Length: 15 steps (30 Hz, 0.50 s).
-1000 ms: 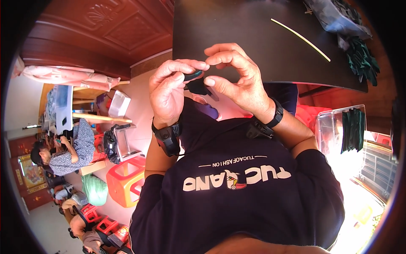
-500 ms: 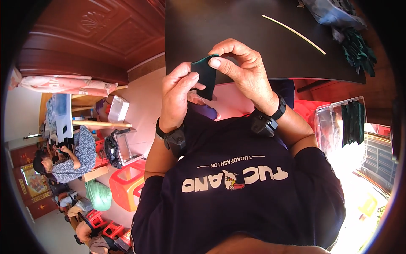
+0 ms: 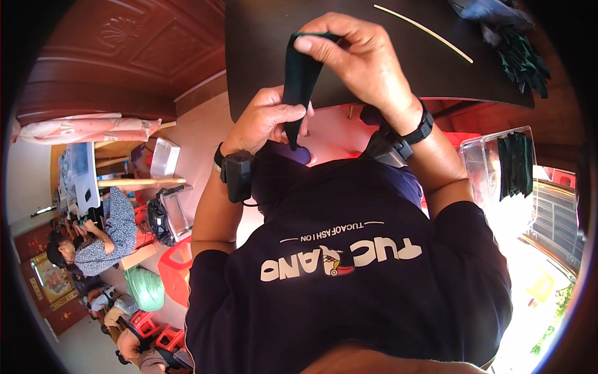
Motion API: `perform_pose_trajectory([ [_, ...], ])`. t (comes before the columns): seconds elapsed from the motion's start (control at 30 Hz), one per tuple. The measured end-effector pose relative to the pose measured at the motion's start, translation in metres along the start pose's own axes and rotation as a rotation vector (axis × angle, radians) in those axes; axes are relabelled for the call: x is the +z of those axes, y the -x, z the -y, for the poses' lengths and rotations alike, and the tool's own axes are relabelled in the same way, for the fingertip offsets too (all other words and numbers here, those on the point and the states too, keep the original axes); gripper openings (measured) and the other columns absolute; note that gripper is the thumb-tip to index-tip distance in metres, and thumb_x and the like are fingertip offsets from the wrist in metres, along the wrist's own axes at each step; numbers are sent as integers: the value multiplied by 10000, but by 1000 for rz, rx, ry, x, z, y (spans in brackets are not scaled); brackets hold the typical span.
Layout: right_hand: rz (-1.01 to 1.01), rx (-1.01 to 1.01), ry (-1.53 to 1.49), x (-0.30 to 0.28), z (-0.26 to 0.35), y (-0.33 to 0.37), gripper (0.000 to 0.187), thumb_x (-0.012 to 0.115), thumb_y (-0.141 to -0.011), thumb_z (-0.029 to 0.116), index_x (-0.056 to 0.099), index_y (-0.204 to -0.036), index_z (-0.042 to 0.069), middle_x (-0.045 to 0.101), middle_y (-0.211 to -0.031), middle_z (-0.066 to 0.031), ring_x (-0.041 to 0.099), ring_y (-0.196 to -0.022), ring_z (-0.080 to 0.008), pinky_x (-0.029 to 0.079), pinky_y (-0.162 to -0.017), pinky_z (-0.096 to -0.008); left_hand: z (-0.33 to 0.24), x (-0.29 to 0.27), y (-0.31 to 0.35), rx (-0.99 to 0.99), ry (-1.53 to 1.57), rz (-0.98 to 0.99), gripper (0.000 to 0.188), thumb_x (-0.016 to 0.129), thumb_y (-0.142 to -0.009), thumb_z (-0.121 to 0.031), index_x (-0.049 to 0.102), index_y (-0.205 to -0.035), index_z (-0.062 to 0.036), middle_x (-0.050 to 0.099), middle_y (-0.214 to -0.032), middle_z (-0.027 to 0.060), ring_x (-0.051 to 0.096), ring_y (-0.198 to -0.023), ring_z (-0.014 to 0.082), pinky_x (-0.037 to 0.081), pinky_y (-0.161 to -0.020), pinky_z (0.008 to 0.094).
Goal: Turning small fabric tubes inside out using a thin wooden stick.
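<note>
A dark green strip of cloth [image 3: 301,73] hangs stretched between my two hands, over the near edge of the dark table. My right hand [image 3: 358,53] pinches its upper end between thumb and fingers. Lower down, my left hand [image 3: 265,118] grips the strip near its narrowing bottom end, which dangles in a point below the fingers. On the table beyond my right hand lies a thin pale stick [image 3: 430,35]. More dark green cloth pieces [image 3: 522,62] sit in a bunch at the table's far right.
The dark table [image 3: 261,37] ends just in front of me. A clear plastic box [image 3: 483,165] with folded green cloth [image 3: 516,163] stands to my right. Left are a red stool [image 3: 174,268], a green bundle [image 3: 144,288] and a seated person [image 3: 103,246]; several others sit farther off.
My right hand has risen, holding the cloth's upper end, while my left hand has slid lower. More of the strip now stretches between them. The view has shifted slightly.
</note>
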State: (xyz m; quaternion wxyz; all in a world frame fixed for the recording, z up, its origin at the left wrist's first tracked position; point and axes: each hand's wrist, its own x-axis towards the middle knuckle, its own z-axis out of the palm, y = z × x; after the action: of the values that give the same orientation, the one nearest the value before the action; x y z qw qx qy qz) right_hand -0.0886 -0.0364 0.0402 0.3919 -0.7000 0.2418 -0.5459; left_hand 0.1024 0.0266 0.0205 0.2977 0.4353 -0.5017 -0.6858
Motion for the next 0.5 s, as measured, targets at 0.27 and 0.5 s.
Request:
perform_pose_trajectory([
  [0.27, -123, 404, 186, -56, -14, 12, 167, 623, -901, 206, 655, -944, 48, 630, -785, 26, 557, -712, -41, 427, -631, -189, 1, -15, 6, -21, -70, -11, 220, 562, -871, -230, 614, -871, -16, 634, -695, 70, 538, -523, 77, 353, -464, 165],
  [0.5, -131, 441, 138, -64, -26, 33, 218, 608, -897, 216, 628, -949, 6, 646, -767, -7, 587, -688, -72, 460, -627, -212, 1, -4, 3, 44, -99, -120, 229, 535, -878, -200, 592, -964, 4, 645, -734, 75, 532, -566, 72, 367, -490, 176],
])
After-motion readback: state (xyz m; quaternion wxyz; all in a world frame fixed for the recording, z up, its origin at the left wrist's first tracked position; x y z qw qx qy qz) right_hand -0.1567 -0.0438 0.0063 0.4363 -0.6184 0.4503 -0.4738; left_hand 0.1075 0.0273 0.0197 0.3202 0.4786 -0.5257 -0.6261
